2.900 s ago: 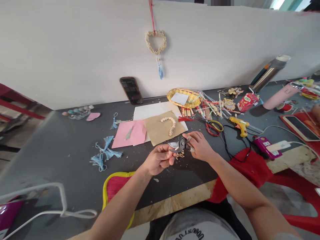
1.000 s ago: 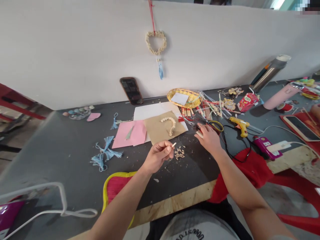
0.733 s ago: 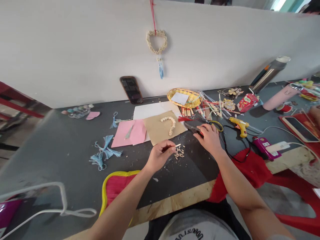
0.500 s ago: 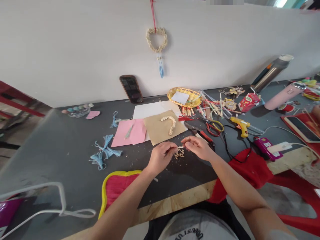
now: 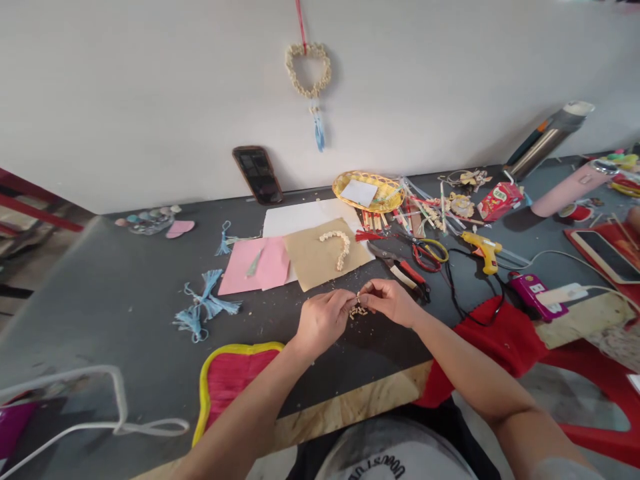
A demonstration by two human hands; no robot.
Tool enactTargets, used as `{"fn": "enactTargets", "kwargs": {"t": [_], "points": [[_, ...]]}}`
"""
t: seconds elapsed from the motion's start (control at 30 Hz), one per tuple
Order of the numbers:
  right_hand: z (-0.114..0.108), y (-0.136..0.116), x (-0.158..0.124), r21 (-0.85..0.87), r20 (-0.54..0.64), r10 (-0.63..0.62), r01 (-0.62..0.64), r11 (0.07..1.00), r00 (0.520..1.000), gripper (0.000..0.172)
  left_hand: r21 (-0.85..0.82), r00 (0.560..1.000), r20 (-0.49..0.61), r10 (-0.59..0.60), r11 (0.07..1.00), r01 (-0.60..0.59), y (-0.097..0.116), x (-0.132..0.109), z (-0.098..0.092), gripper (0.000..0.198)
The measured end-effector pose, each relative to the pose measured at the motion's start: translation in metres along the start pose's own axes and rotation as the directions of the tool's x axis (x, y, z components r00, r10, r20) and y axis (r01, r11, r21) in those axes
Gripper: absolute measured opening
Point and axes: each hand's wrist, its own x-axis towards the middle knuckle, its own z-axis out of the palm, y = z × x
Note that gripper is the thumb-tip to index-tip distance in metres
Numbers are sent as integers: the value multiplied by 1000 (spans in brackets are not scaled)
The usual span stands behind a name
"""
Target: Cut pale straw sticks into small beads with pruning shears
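My left hand (image 5: 325, 320) and my right hand (image 5: 390, 301) meet over the dark table, thumbs and fingers pinched together. Between the fingertips shows a tiny bit of a pale thin stick (image 5: 358, 297); most of it is hidden by the fingers. Just under the hands lies a small heap of short pale stick pieces (image 5: 357, 313). Beyond them, a curved, hook-shaped row of pale pieces (image 5: 344, 252) rests on a sheet of brown paper (image 5: 307, 263). Pliers (image 5: 407, 275) with red and white handles lie close to my right hand.
Pink paper (image 5: 235, 270) and blue tassels (image 5: 213, 305) lie to the left. A wicker basket (image 5: 389, 202), scissors (image 5: 429, 257), a yellow glue gun (image 5: 484, 252) and a pink bottle (image 5: 575, 190) stand or lie to the right. A heart-shaped ornament (image 5: 327, 70) hangs on the wall.
My hands have drawn together: the right fingers now meet the left around the pale stick, which showed more between them before. The view has shifted slightly.
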Motion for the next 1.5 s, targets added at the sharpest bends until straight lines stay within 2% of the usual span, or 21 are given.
{"fn": "enactTargets", "kwargs": {"t": [0.27, 0.47, 0.7, 0.8, 0.87, 0.93, 1.0, 1.07, 1.13, 1.17, 1.37, 1.5], "points": [[11, 4, 2, 235, -32, -11, 18, 972, 999, 34, 41, 996, -80, 29, 999, -25, 2, 0, 3, 17], [20, 3, 2, 447, -47, -19, 37, 894, 999, 33, 82, 988, -141, 64, 995, -53, 6, 1, 2, 22], [26, -3, -2, 579, -1, 17, -14, 816, 1000, 34, 36, 977, -189, 102, 995, -97, 11, 1, 1, 18], [21, -5, -1, 456, -31, -54, 62, 888, 998, 33, 5, 980, -192, 54, 999, -54, 10, 3, 1, 19], [13, -4, 1, 234, -82, -121, 137, 962, 989, 29, -42, 983, -183, -19, 999, 11, 5, 4, 3, 21], [3, -2, 2, -76, -122, -208, 200, 977, 970, 23, -94, 981, -166, -99, 992, 84, -1, 4, 4, 20], [-8, 1, 2, -377, -65, -321, 274, 885, 945, 16, -131, 976, -152, -158, 982, 139, -6, 3, 5, 20], [-16, 5, 2, -558, 81, -406, 378, 738, 911, 17, -154, 973, -141, -182, 975, 159, -9, 2, 6, 19], [-20, 8, 3, -621, 176, -436, 443, 647, 882, 22, -170, 973, -138, -183, 972, 159, -10, 1, 6, 17], [-21, 9, 3, -629, 178, -447, 451, 634, 877, 24, -174, 974, -137, -181, 972, 157, -11, 1, 6, 17], [-25, 13, 6, -591, -43, -491, 374, 715, 870, 24, -153, 969, -153, -192, 974, 169, -15, 1, 9, 15], [-31, 15, 7, -591, -104, -499, 350, 727, 861, 27, -116, 967, -164, -197, 977, 179, -22, 2, 12, 16]]}}
